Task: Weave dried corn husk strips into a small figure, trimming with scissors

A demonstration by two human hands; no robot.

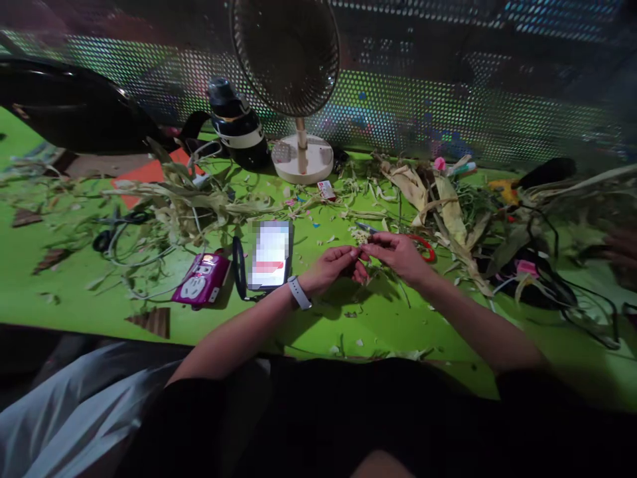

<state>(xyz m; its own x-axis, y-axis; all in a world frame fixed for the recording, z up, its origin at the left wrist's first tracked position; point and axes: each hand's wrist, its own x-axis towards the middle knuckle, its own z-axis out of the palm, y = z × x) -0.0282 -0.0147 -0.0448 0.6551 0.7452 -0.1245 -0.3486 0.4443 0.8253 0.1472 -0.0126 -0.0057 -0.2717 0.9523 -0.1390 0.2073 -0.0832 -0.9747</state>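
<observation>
My left hand (341, 262), with a pale watch strap (299, 293) on its wrist, meets my right hand (395, 255) over the green table. The fingers of both are pinched together at the fingertips. A small pale dried plant sprig (360, 234) shows just above the fingertips, and both hands seem to grip it; its lower part is hidden by the fingers. Beside and partly behind my right hand lie scissors with a red-orange handle (426, 247). Dried corn husks (450, 209) are heaped to the right of my hands.
A phone (271, 255) and a purple power adapter (202, 280) lie to the left. Behind stand a fan (301, 159) and a dark bottle (241, 133). Black scissors (117, 232), husk scraps and cables lie around. Another person's hand (622, 252) shows at the right edge.
</observation>
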